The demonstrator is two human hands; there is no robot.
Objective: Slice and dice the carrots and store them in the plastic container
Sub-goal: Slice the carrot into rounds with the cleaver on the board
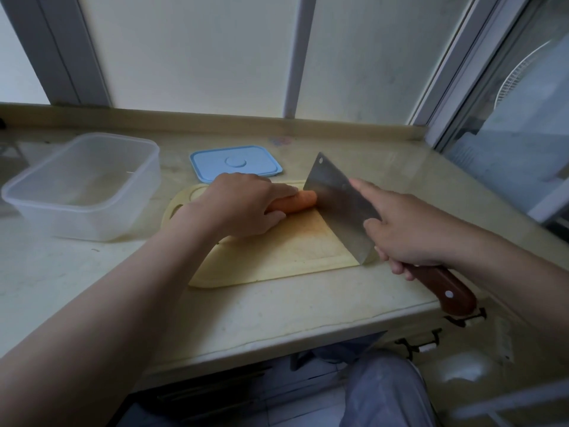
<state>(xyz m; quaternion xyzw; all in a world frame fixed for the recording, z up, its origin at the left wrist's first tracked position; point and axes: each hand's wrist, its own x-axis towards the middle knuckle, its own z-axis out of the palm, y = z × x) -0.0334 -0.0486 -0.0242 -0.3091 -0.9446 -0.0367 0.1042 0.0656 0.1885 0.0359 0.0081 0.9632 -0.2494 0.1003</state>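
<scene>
An orange carrot (303, 201) lies across the pale yellow cutting board (283, 254). My left hand (243, 208) grips the carrot, covering most of it; only its right end shows. My right hand (406, 232) holds a cleaver (335, 198) by its brown wooden handle, with the index finger stretched along the blade's side. The blade stands edge-down at the carrot's exposed right end. An empty clear plastic container (83, 186) sits on the counter to the left of the board.
The container's blue lid (235, 163) lies flat behind the board. The beige counter (277, 309) ends in a front edge near me, and a window wall rises behind it. A glass door is at the right.
</scene>
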